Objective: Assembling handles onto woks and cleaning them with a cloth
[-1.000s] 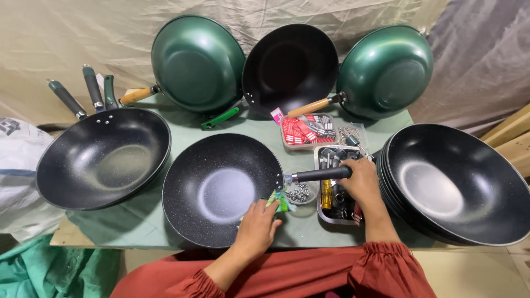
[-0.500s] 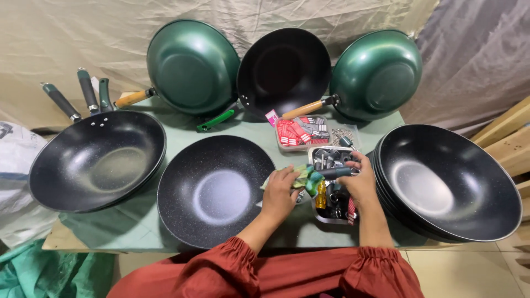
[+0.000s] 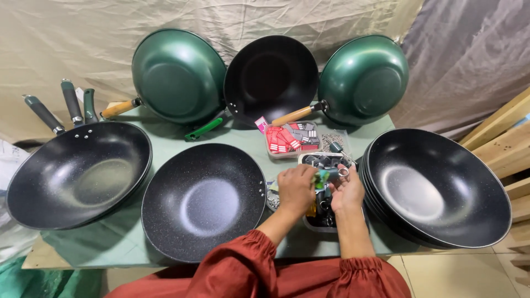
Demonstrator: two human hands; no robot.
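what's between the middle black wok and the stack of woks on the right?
Head view: both hands, left hand and right hand, over a small parts tray, between the middle wok and right stack.

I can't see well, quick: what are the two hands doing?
Left hand: closed over a small green thing above the parts tray.
Right hand: fingers curled, pinching a small metal ring over the same tray.

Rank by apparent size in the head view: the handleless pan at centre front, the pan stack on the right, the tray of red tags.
1. Pan stack on the right, looks largest.
2. Handleless pan, a little smaller; both sit similarly close, so the gap is small.
3. Tray of red tags, far the smallest.
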